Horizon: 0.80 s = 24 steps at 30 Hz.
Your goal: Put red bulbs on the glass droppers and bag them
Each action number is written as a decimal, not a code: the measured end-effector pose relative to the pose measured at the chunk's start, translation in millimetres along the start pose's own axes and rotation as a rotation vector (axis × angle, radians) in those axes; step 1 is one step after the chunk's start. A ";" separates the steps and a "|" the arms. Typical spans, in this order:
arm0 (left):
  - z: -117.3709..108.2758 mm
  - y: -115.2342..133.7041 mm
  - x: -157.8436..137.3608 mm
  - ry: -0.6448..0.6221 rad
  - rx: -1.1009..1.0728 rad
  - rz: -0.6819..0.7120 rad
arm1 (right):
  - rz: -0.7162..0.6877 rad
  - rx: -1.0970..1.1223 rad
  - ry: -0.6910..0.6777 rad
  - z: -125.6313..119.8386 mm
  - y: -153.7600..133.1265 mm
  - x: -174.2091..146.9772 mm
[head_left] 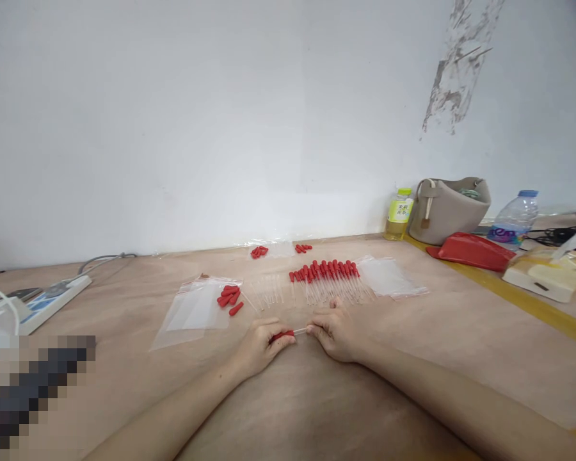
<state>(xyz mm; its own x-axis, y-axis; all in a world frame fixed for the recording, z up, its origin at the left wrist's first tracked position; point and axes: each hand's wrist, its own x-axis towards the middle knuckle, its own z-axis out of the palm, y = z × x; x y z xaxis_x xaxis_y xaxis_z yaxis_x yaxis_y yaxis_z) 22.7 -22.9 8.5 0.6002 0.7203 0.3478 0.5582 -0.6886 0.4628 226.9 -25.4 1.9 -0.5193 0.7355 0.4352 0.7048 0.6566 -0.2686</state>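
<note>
My left hand [267, 344] is closed around a red rubber bulb [284, 334]. A thin clear dropper tube [300, 331] runs from the bulb's open end to my right hand [335, 331], whose thumb and fingers pinch its far end. How deep the tube sits in the bulb is hidden. Just beyond my hands lie a row of droppers with red bulbs [329, 270] and several bare clear tubes [269, 291]. To the left, loose red bulbs [229, 296] rest by a clear zip bag [196, 308].
Another clear bag [391, 276] lies right of the droppers, and two small groups of red bulbs [259, 252] sit near the wall. A power strip [52, 301] is at left. At right stand a drink bottle [398, 214], grey bag [448, 208], red pouch [475, 251] and tissue pack [550, 272].
</note>
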 end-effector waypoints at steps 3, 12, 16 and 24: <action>0.9 -0.1 0.3 -0.009 0.012 0.024 | 0.033 0.023 -0.021 0.3 -1.2 -0.6; -12.3 -9.0 -0.3 0.119 0.085 0.090 | -0.045 -0.123 -0.089 -25.6 -17.0 6.3; -16.5 -20.2 -4.6 0.204 0.111 0.002 | 0.140 -0.107 -0.093 -26.2 -5.6 6.1; -15.3 -28.6 -5.0 0.031 0.111 -0.126 | 0.624 -0.016 0.034 -15.2 23.4 49.2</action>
<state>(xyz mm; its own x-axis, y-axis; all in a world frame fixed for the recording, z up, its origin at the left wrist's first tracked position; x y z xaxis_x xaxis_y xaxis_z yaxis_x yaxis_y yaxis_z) -5.0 -5.5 6.0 0.5045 0.8024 0.3188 0.6885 -0.5967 0.4122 225.2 23.6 30.1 0.0084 0.9737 0.2275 0.8778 0.1018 -0.4681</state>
